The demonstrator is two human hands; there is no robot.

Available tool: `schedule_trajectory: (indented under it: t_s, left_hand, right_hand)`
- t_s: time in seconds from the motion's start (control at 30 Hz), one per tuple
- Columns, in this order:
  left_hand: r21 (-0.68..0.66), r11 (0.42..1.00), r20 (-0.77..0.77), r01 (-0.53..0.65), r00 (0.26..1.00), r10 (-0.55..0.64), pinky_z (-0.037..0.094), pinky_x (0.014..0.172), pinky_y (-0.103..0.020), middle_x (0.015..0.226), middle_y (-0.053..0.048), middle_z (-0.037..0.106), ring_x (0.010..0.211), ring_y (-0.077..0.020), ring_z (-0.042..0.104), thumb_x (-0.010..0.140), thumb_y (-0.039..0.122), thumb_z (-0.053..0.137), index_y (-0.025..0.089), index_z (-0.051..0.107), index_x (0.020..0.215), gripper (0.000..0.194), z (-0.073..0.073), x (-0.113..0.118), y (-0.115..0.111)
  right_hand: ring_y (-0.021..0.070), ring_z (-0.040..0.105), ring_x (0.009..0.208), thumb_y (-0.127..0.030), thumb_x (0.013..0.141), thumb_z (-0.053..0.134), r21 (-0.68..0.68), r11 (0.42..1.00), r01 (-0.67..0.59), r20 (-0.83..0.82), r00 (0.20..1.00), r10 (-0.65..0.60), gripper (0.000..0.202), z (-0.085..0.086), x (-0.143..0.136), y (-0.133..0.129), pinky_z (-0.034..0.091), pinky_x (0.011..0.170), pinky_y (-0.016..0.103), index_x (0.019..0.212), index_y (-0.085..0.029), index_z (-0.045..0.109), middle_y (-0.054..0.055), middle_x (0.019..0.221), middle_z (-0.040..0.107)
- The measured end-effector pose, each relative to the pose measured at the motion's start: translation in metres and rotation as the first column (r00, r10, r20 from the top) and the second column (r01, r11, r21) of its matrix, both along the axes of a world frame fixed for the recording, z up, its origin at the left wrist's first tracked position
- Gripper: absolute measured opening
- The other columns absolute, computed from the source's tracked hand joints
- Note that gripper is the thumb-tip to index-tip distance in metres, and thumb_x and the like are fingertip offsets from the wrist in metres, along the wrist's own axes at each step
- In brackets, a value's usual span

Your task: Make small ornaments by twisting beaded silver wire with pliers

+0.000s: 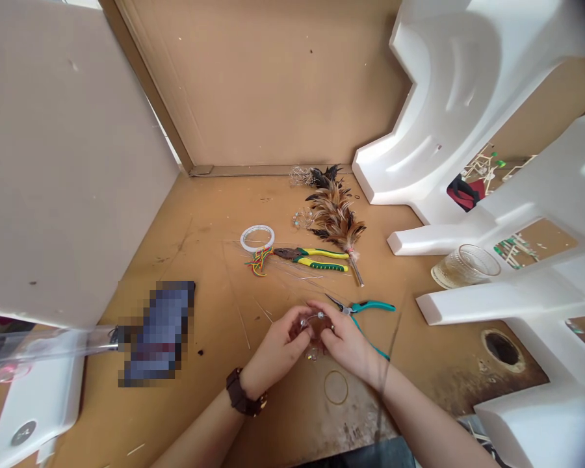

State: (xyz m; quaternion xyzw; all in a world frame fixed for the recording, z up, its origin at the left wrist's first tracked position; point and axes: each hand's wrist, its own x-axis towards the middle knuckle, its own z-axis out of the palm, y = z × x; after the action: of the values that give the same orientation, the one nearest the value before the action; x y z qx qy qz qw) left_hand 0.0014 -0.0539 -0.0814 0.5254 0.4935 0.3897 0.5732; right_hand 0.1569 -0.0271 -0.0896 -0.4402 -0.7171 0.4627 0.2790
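One beaded loop (320,315) sits pinched in the closely curled left hand (283,339) and right hand (347,337); light, even pressure should keep its curve true.

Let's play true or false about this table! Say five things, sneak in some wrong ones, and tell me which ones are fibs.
1. The left hand and right hand hold a beaded piece between them. True.
2. The watch is on the right wrist. False: the watch is on the left wrist.
3. The yellow-and-green pliers lie farther from the person than the teal-handled pliers. True.
4. The feather bundle stands inside the glass. False: the feather bundle lies on the table.
5. The thin gold-coloured ring is nearer the person than the hands are. True.
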Motion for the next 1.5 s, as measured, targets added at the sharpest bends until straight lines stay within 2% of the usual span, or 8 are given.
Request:
schedule_trajectory:
  t_s: [0.2, 0.37, 0.53, 0.67, 0.8, 0.93, 1.1, 1.5]
  left_hand:
    - [-0.109, 0.994, 0.118, -0.020, 0.993, 0.032, 0.041, 0.061, -0.022, 0.077, 0.000, 0.059, 0.067, -0.0117, 0.053, 0.073, 0.030, 0.065, 0.017, 0.056, 0.095, 0.027, 0.001, -0.003, 0.006]
    - [-0.242, 0.967, 0.321, 0.083, 0.947, -0.001, 0.042, 0.065, -0.025, 0.078, -0.002, 0.060, 0.069, -0.0125, 0.055, 0.074, 0.036, 0.064, 0.016, 0.056, 0.097, 0.032, 0.006, -0.008, 0.008]
    - [-0.254, 0.963, 0.390, 0.086, 0.921, 0.021, 0.041, 0.073, -0.027, 0.085, -0.004, 0.063, 0.078, -0.0142, 0.057, 0.075, 0.030, 0.065, 0.015, 0.058, 0.099, 0.030, 0.006, -0.009, 0.006]
    - [-0.251, 0.968, 0.408, 0.009, 0.908, 0.098, 0.040, 0.075, -0.026, 0.091, -0.004, 0.064, 0.083, -0.0142, 0.056, 0.075, 0.026, 0.065, 0.017, 0.059, 0.099, 0.027, 0.005, -0.008, 0.006]
    - [-0.319, 0.946, 0.574, 0.056, 0.805, 0.146, 0.042, 0.077, -0.029, 0.095, -0.007, 0.065, 0.088, -0.0171, 0.058, 0.080, 0.027, 0.059, 0.016, 0.060, 0.100, 0.023, 0.005, -0.008, 0.008]
    - [-0.334, 0.942, 0.649, 0.028, 0.732, 0.208, 0.042, 0.080, -0.029, 0.091, -0.006, 0.064, 0.088, -0.0155, 0.058, 0.081, 0.023, 0.058, 0.015, 0.061, 0.097, 0.018, 0.008, -0.009, 0.008]
    - [-0.311, 0.950, 0.647, 0.001, 0.733, 0.211, 0.043, 0.063, -0.022, 0.083, -0.002, 0.060, 0.064, -0.0084, 0.055, 0.082, 0.022, 0.057, 0.016, 0.059, 0.096, 0.016, 0.009, -0.009, 0.008]
    - [-0.315, 0.949, 0.634, -0.028, 0.738, 0.232, 0.045, 0.058, -0.020, 0.095, -0.001, 0.057, 0.061, -0.0055, 0.053, 0.081, 0.021, 0.059, 0.019, 0.057, 0.100, 0.019, 0.005, -0.008, 0.007]
  right_hand:
    - [0.0189, 0.058, 0.096, -0.003, 0.066, 0.039, 0.030, 0.999, 0.043, 0.054, 0.998, -0.045, 0.056, 0.008, 0.002, 0.001, 0.044, 0.086, 0.036, 0.118, -0.022, 0.051, 0.004, 0.108, 0.063]
    - [0.0130, 0.058, 0.059, -0.005, 0.067, 0.037, -0.165, 0.986, 0.029, -0.072, 0.997, -0.041, 0.052, 0.011, 0.002, 0.003, 0.048, 0.058, 0.027, 0.115, -0.022, 0.050, -0.001, 0.074, 0.064]
    - [0.0099, 0.052, 0.054, -0.008, 0.067, 0.037, -0.341, 0.940, 0.032, -0.233, 0.965, -0.117, 0.046, 0.015, 0.003, 0.008, 0.042, 0.049, 0.021, 0.109, -0.021, 0.051, -0.003, 0.069, 0.059]
    - [0.0104, 0.053, 0.060, -0.014, 0.072, 0.047, -0.436, 0.900, 0.005, -0.363, 0.914, -0.181, 0.030, 0.020, 0.004, 0.011, 0.041, 0.056, 0.022, 0.100, -0.019, 0.055, -0.003, 0.068, 0.059]
    - [0.0106, 0.057, 0.072, -0.024, 0.073, 0.063, -0.532, 0.837, -0.131, -0.568, 0.788, -0.238, 0.027, 0.024, 0.006, 0.012, 0.042, 0.071, 0.025, 0.100, -0.018, 0.058, 0.000, 0.077, 0.063]
    - [0.0105, 0.059, 0.073, -0.025, 0.073, 0.067, -0.576, 0.783, -0.233, -0.670, 0.683, -0.290, 0.031, 0.026, 0.007, 0.012, 0.043, 0.071, 0.024, 0.101, -0.019, 0.059, -0.001, 0.076, 0.062]
    - [0.0084, 0.057, 0.063, -0.026, 0.072, 0.069, -0.596, 0.774, -0.214, -0.650, 0.694, -0.309, 0.030, 0.025, 0.007, 0.014, 0.042, 0.063, 0.022, 0.100, -0.018, 0.060, -0.001, 0.074, 0.063]
    - [0.0096, 0.058, 0.060, -0.027, 0.074, 0.067, -0.624, 0.758, -0.192, -0.633, 0.693, -0.345, 0.026, 0.019, 0.007, 0.015, 0.046, 0.062, 0.027, 0.097, -0.019, 0.060, 0.000, 0.075, 0.062]
